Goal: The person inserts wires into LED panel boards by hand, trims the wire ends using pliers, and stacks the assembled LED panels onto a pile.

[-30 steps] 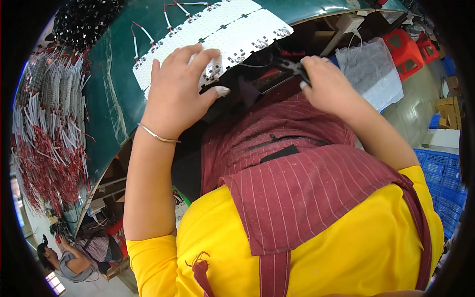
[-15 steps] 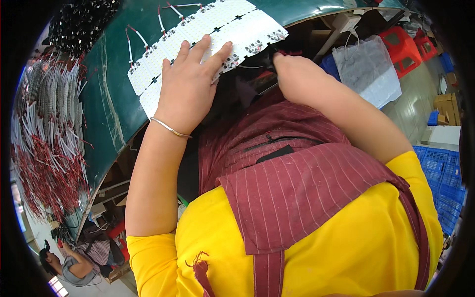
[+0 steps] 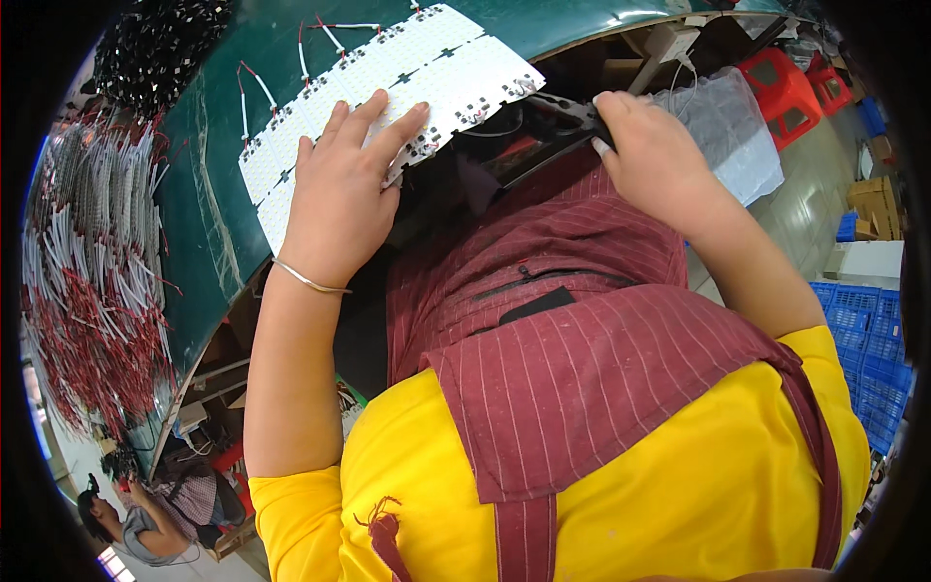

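Note:
A white sheet of LED circuit boards [image 3: 456, 82] lies on the green table, jutting past its near edge. Short red and white wires rise from its far side. My left hand [image 3: 349, 189] rests on it with fingers spread, palm down. To the right, off the table edge, my right hand [image 3: 650, 145] has thumb and fingers closed on the end of a dark, long object [image 3: 567, 109] with cut-outs. Its other end goes into shadow below the boards, so its kind is unclear. Under the table edge sits a dark straight-edged ledge or tray [image 3: 548, 160].
Bundles of red and white wires [image 3: 92, 272] hang at the left, below a pile of black parts [image 3: 160, 48]. Clear plastic sheeting [image 3: 722, 131], red stools [image 3: 781, 92] and blue crates [image 3: 863, 349] stand on the right. Another person [image 3: 141, 519] sits at lower left.
My right hand has moved right, away from the boards, and the dark object now shows between. The boards have shifted slightly left and nearer under my left hand.

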Action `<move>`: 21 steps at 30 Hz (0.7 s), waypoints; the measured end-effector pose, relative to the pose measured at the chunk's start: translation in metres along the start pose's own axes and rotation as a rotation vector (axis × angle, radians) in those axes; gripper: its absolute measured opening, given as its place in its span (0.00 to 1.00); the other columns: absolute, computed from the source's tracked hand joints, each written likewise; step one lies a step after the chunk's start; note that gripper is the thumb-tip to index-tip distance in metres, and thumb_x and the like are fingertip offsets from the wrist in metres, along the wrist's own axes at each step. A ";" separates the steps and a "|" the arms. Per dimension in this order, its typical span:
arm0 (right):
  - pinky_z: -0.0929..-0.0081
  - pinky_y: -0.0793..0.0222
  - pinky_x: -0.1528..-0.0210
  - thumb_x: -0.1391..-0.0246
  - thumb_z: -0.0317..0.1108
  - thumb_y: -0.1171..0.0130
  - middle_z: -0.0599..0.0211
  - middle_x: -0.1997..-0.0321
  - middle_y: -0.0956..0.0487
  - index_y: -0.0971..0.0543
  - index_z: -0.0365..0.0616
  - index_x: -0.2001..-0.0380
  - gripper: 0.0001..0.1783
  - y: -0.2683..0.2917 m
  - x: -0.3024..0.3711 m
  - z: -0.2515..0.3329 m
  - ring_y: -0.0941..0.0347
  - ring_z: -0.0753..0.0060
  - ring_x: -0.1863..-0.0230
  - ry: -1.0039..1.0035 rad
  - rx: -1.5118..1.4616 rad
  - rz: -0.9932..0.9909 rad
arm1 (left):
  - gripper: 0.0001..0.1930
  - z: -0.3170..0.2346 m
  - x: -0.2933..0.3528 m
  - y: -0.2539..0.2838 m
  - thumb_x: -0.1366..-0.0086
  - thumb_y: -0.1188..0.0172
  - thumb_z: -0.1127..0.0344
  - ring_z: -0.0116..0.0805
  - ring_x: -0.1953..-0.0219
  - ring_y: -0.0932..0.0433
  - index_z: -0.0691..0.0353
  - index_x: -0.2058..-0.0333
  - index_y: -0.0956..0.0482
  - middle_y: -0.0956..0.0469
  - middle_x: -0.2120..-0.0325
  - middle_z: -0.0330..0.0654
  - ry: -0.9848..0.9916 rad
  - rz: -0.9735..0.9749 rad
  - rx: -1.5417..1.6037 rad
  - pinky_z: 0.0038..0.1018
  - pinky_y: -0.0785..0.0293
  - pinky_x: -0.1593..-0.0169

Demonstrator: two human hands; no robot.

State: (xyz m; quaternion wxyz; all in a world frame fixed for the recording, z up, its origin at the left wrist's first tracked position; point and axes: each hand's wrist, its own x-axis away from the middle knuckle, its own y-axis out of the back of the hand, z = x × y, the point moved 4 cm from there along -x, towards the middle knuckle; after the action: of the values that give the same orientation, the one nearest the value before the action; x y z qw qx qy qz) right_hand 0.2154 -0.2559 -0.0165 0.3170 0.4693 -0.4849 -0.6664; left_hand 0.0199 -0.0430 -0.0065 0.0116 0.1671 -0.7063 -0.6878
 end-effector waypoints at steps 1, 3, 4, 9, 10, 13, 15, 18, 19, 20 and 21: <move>0.52 0.26 0.51 0.44 0.29 0.40 0.47 0.58 0.21 0.28 0.36 0.58 0.13 -0.005 -0.001 0.001 0.22 0.43 0.54 -0.071 -0.032 0.152 | 0.39 0.000 0.000 -0.001 0.43 0.44 0.78 0.63 0.30 0.38 0.35 0.33 0.30 0.35 0.31 0.47 0.001 0.001 -0.001 0.64 0.39 0.34; 0.51 0.25 0.54 0.44 0.27 0.41 0.46 0.61 0.20 0.28 0.35 0.59 0.11 -0.012 -0.003 0.002 0.21 0.43 0.56 -0.138 -0.063 0.304 | 0.40 0.000 -0.001 -0.001 0.44 0.45 0.79 0.62 0.30 0.39 0.35 0.34 0.30 0.35 0.31 0.46 -0.006 -0.014 0.011 0.64 0.40 0.34; 0.51 0.24 0.56 0.45 0.26 0.42 0.45 0.63 0.19 0.28 0.34 0.60 0.10 -0.013 -0.004 0.003 0.20 0.42 0.58 -0.132 -0.047 0.319 | 0.40 0.000 -0.002 -0.001 0.44 0.45 0.79 0.62 0.30 0.39 0.35 0.34 0.30 0.35 0.31 0.46 -0.003 -0.016 0.011 0.64 0.40 0.34; 0.53 0.22 0.58 0.46 0.23 0.44 0.41 0.66 0.18 0.28 0.32 0.62 0.08 -0.036 -0.024 0.010 0.18 0.42 0.61 -0.028 -0.022 0.301 | 0.41 0.001 -0.004 0.001 0.45 0.47 0.80 0.63 0.29 0.39 0.35 0.34 0.30 0.35 0.31 0.46 -0.017 0.022 -0.017 0.64 0.39 0.34; 0.50 0.24 0.57 0.44 0.25 0.45 0.40 0.66 0.19 0.29 0.33 0.61 0.09 -0.042 -0.030 0.010 0.20 0.40 0.60 -0.069 -0.026 0.354 | 0.41 0.001 -0.005 0.001 0.45 0.47 0.80 0.63 0.29 0.39 0.35 0.34 0.30 0.35 0.31 0.46 -0.023 0.017 -0.022 0.64 0.39 0.34; 0.51 0.24 0.57 0.45 0.25 0.44 0.41 0.65 0.19 0.28 0.34 0.60 0.10 -0.041 -0.030 0.010 0.20 0.40 0.59 -0.119 -0.038 0.408 | 0.40 0.003 -0.004 0.002 0.44 0.46 0.80 0.64 0.29 0.40 0.35 0.33 0.30 0.36 0.30 0.46 -0.005 0.014 -0.009 0.66 0.40 0.34; 0.53 0.22 0.57 0.47 0.25 0.43 0.43 0.64 0.17 0.26 0.34 0.61 0.10 -0.041 -0.025 0.009 0.18 0.42 0.59 -0.123 -0.042 0.411 | 0.39 0.003 -0.001 0.005 0.43 0.47 0.81 0.63 0.31 0.36 0.38 0.34 0.29 0.34 0.32 0.48 0.000 0.011 -0.046 0.59 0.36 0.34; 0.52 0.23 0.53 0.46 0.27 0.42 0.45 0.61 0.17 0.26 0.36 0.59 0.12 -0.058 0.003 -0.007 0.19 0.42 0.57 -0.093 -0.086 0.376 | 0.37 0.007 -0.001 0.023 0.42 0.49 0.83 0.58 0.36 0.30 0.42 0.36 0.27 0.29 0.35 0.50 -0.055 -0.075 0.050 0.47 0.30 0.36; 0.52 0.24 0.52 0.46 0.29 0.41 0.46 0.60 0.18 0.25 0.37 0.58 0.13 -0.064 0.016 -0.012 0.20 0.42 0.56 -0.117 -0.080 0.365 | 0.36 0.004 -0.001 0.036 0.42 0.51 0.86 0.54 0.41 0.24 0.44 0.37 0.26 0.25 0.39 0.51 -0.082 -0.120 0.038 0.39 0.26 0.40; 0.52 0.24 0.51 0.45 0.31 0.40 0.46 0.59 0.18 0.25 0.38 0.57 0.14 -0.071 0.029 -0.017 0.20 0.43 0.55 -0.142 -0.074 0.356 | 0.37 0.003 -0.002 0.050 0.42 0.52 0.87 0.54 0.42 0.23 0.44 0.37 0.26 0.25 0.40 0.51 -0.103 -0.164 0.052 0.39 0.25 0.41; 0.52 0.24 0.51 0.45 0.31 0.40 0.46 0.59 0.18 0.25 0.38 0.57 0.14 -0.080 0.040 -0.019 0.20 0.43 0.55 -0.137 -0.079 0.357 | 0.38 0.003 -0.002 0.067 0.43 0.53 0.87 0.54 0.42 0.23 0.44 0.37 0.26 0.25 0.40 0.51 -0.094 -0.192 0.068 0.40 0.25 0.41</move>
State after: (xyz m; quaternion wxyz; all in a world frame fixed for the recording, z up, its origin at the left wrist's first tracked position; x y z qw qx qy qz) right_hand 0.2217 -0.2715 -0.1065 0.4146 0.3168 -0.5542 -0.6485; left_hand 0.0066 -0.0392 0.0590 -0.0932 0.2016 -0.7096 -0.6687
